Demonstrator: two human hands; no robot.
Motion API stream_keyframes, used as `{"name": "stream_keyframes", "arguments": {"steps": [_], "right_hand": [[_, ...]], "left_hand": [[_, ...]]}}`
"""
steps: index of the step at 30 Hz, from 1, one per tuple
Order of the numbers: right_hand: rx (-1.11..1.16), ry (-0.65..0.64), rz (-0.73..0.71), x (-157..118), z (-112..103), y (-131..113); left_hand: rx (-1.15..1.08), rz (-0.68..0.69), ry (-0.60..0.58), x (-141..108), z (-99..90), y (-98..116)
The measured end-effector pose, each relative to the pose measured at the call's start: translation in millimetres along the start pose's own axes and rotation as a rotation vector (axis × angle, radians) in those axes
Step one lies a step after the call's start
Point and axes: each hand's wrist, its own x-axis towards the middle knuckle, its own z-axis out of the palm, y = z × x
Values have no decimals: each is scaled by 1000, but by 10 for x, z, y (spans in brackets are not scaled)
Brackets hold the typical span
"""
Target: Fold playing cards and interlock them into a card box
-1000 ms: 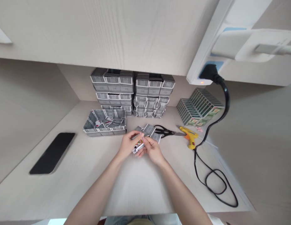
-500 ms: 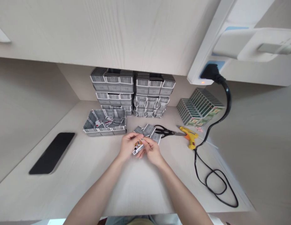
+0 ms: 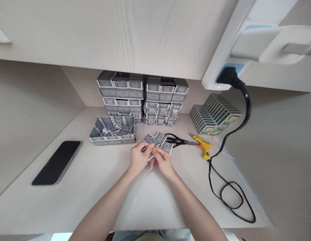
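Both hands meet at the middle of the desk around a playing card [image 3: 150,158], mostly hidden by fingers. My left hand [image 3: 140,155] pinches its left side, thumb on top. From the right, my right hand [image 3: 163,162] grips it between thumb and fingers. Just beyond the hands lie several loose playing cards [image 3: 159,138], patterned grey backs up. Black-handled scissors [image 3: 177,141] rest against these cards on the right. To the left stands an open box made of folded cards [image 3: 112,139], with folded card pieces inside.
Stacked card boxes [image 3: 120,88] stand against the back wall. A yellow glue gun [image 3: 205,147] lies right, its black cable [image 3: 227,182] looped on the desk. Green-striped card boxes [image 3: 215,112] sit behind it. A black phone [image 3: 56,164] lies left. A power strip [image 3: 213,75] hangs overhead.
The card between my hands has turned, so less of its printed face shows now. My fingers have shifted slightly around it. The view has moved a little.
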Motion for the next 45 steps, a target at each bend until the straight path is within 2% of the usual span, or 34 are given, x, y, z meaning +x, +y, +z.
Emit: {"name": "stream_keyframes", "arguments": {"steps": [4,8,15,19,23,27,30,34,41,45], "right_hand": [[-42,-3,-11,6,-22,-5],[-54,8,-24,1,-27,-38],[56,120,-85,34,-11,-29],[108,118,-87,57,-15,26],[24,174,-98,67,-40,59],[-159,301,-220,71,-102,25],[-111,296,-276,69,-130,-33],[-5,252,-228,76,-135,-70],[144,271,-113,106,-114,-8],[238,203,-61,84,-98,0]], "left_hand": [[36,64,5,-18,-5,14],[-11,65,-39,-9,-14,27],[-100,-76,31,22,-6,-12],[-200,-97,40,64,13,-63],[-283,-150,58,93,26,-110],[-353,-162,12,96,13,-104],[-374,-183,-42,91,-1,-64],[-360,-202,-86,87,-5,-24],[-212,-118,40,39,-24,18],[-215,-103,-2,6,-4,-4]]}}
